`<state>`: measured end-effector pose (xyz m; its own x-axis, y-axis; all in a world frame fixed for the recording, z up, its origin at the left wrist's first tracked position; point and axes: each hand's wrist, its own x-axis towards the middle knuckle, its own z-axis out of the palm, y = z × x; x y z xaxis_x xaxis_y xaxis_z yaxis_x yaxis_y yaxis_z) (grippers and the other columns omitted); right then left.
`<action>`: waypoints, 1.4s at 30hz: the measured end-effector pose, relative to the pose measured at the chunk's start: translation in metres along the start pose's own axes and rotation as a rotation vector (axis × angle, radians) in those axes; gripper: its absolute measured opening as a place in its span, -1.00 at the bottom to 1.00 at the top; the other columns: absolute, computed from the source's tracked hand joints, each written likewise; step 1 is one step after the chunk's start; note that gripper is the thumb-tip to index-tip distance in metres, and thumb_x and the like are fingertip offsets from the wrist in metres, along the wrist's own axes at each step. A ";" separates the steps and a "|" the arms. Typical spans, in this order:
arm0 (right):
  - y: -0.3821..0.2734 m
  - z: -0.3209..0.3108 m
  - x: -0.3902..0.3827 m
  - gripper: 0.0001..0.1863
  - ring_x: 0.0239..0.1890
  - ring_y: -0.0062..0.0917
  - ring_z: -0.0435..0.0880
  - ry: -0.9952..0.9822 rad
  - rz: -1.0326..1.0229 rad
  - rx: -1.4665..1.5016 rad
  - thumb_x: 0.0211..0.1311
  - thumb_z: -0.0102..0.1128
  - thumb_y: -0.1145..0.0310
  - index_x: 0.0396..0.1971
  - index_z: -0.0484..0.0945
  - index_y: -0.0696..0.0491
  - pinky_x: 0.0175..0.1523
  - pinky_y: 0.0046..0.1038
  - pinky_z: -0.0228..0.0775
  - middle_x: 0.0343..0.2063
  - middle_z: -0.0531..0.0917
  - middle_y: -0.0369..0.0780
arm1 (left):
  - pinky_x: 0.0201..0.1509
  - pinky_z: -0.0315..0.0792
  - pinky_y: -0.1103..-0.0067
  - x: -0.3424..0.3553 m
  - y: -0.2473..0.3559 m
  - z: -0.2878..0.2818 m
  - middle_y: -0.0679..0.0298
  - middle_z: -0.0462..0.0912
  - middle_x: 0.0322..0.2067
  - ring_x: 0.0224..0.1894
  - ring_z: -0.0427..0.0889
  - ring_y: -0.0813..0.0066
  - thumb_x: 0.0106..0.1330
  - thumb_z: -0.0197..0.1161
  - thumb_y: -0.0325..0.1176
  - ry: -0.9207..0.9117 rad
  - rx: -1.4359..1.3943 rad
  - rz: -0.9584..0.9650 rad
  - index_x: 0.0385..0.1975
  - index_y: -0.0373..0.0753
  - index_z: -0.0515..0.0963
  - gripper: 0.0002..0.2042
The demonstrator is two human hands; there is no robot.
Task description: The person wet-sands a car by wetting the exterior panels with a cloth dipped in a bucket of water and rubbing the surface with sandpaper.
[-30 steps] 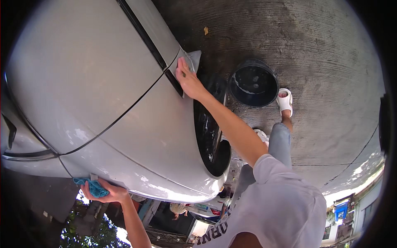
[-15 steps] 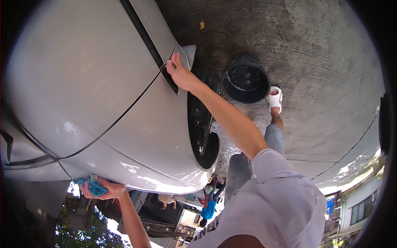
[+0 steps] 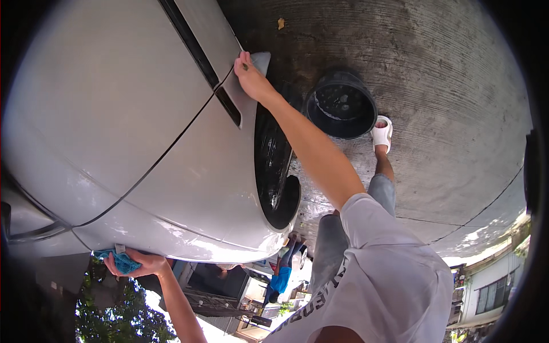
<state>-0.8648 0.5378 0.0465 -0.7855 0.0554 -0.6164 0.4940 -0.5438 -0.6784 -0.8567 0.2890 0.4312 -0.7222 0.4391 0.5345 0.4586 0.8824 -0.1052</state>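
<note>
My left hand (image 3: pixel 143 264) is closed round a crumpled blue cloth (image 3: pixel 123 262), with the arm reaching up from the lower edge. The cloth rests against the edge of a silver-grey car body (image 3: pixel 131 154). Stretched across the wheel, my right arm ends at the car's lower panel. There my right hand (image 3: pixel 251 75) has its fingers bent together at the panel edge, beside a pale grey piece (image 3: pixel 261 60). Whether that piece is a cloth or part of the car, and whether the fingers hold it, I cannot make out.
A dark bucket (image 3: pixel 344 108) with foamy water stands on the grooved concrete (image 3: pixel 446 103), next to my foot in a white clog (image 3: pixel 382 135). Below the arm is the wet black tyre (image 3: pixel 271 160). Another person in blue (image 3: pixel 280 279) is farther off.
My right hand has slid upward along the lower panel, toward the pale grey piece. The left hand with the blue cloth has shifted slightly left. Overall the view has shifted a little.
</note>
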 end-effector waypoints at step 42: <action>0.024 0.059 -0.135 -0.17 0.55 -0.28 -0.39 -0.184 0.009 -0.073 0.47 -0.44 -0.23 0.49 -0.37 -0.01 0.51 -0.01 -0.50 0.52 -0.37 -0.15 | 0.35 0.13 0.06 0.002 -0.013 -0.021 0.02 0.37 0.07 0.24 0.29 0.07 0.26 0.13 -0.36 -0.044 0.159 0.091 0.08 -0.44 0.30 -0.57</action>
<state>-0.7684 0.4683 0.1372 -0.8326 -0.1072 -0.5434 0.5218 -0.4809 -0.7045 -0.8533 0.2749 0.4509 -0.7052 0.5221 0.4797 0.4378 0.8528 -0.2846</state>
